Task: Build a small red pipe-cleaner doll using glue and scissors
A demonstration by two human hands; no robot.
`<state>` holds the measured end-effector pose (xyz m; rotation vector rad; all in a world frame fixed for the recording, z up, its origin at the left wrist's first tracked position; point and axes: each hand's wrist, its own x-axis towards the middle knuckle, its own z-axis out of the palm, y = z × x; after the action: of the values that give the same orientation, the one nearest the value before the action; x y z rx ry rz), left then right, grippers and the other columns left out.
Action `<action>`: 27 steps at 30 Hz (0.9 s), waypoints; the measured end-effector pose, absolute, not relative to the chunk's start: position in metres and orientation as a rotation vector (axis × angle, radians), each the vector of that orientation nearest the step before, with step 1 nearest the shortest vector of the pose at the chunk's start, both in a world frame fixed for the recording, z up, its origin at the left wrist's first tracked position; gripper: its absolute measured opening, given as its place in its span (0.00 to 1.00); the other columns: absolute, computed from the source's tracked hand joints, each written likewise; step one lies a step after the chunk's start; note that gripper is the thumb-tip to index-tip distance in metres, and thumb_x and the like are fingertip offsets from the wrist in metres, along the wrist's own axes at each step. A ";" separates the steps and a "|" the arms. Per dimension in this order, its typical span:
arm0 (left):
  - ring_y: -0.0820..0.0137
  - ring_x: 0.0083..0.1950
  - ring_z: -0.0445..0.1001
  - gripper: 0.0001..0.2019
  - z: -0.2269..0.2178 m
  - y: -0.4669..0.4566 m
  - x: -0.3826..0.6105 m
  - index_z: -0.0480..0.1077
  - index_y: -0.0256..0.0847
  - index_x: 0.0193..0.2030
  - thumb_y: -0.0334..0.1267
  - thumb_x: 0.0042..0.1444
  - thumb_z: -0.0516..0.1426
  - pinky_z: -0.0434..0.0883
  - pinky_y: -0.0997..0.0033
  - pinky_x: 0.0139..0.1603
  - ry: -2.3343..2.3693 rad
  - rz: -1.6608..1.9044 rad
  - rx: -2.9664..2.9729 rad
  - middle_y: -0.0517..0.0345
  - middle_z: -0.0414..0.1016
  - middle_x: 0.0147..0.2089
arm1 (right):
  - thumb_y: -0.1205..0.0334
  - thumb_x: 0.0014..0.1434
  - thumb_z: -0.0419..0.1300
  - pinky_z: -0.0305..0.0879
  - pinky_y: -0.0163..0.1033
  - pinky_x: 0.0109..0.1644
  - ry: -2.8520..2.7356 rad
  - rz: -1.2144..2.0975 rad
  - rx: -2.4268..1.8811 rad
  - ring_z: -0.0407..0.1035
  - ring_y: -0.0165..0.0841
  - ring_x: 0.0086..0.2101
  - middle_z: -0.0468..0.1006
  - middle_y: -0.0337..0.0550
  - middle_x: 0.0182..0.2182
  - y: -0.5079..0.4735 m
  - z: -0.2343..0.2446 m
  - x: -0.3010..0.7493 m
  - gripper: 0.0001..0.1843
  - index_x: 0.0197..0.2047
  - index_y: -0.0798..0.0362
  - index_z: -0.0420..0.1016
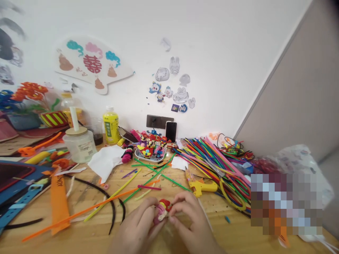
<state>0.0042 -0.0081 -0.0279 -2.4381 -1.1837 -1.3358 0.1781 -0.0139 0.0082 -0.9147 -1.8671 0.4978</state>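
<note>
Low over the front of the table, my left hand (pixel 139 224) is closed around a small pipe-cleaner figure (pixel 160 211) in red, yellow, pink and white. My right hand (pixel 189 218) pinches the figure's right side with thumb and fingertips. The fingers cover part of the figure. Just beyond the hands lie a magenta pipe cleaner (pixel 149 187) and crossed green pipe cleaners (pixel 169 177). A yellow hot glue gun (pixel 202 186) rests beyond my right hand. Farther back, similar small figures (pixel 150 144) stand together in a white tray (pixel 148 158).
A large bundle of coloured pipe cleaners (pixel 209 162) lies to the right, with scissors (pixel 215 168) on it. A long orange pipe cleaner (pixel 92 206) crosses the left side. At the back stand a glass jar (pixel 79 146), a yellow bottle (pixel 111 127) and a phone (pixel 171 132).
</note>
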 end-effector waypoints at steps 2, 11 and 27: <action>0.73 0.31 0.75 0.02 -0.026 -0.011 0.006 0.61 0.43 0.34 0.36 0.57 0.52 0.71 0.80 0.30 -1.186 -1.330 -2.459 0.54 0.73 0.34 | 0.69 0.54 0.56 0.61 0.36 0.42 -1.848 0.527 -0.989 0.65 0.33 0.38 0.68 0.41 0.33 -0.014 0.007 0.176 0.04 0.30 0.51 0.71; 0.73 0.32 0.75 0.04 -0.020 -0.012 0.008 0.60 0.41 0.35 0.33 0.56 0.53 0.70 0.81 0.32 -1.139 -1.305 -2.520 0.54 0.73 0.34 | 0.76 0.52 0.56 0.61 0.36 0.40 -1.935 0.504 -1.042 0.65 0.32 0.36 0.70 0.40 0.32 -0.012 0.005 0.178 0.08 0.30 0.52 0.69; 0.72 0.32 0.75 0.04 -0.024 -0.010 0.006 0.62 0.43 0.34 0.30 0.54 0.53 0.70 0.79 0.33 -1.160 -1.262 -2.692 0.56 0.74 0.35 | 0.69 0.61 0.50 0.61 0.37 0.36 -2.178 0.240 -1.038 0.64 0.34 0.34 0.72 0.43 0.31 -0.011 0.007 0.181 0.09 0.32 0.54 0.70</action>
<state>0.0059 -0.0104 -0.0235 -2.6920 -1.1596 -1.2622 0.1812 -0.0108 0.0069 -1.0379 -2.1780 0.2405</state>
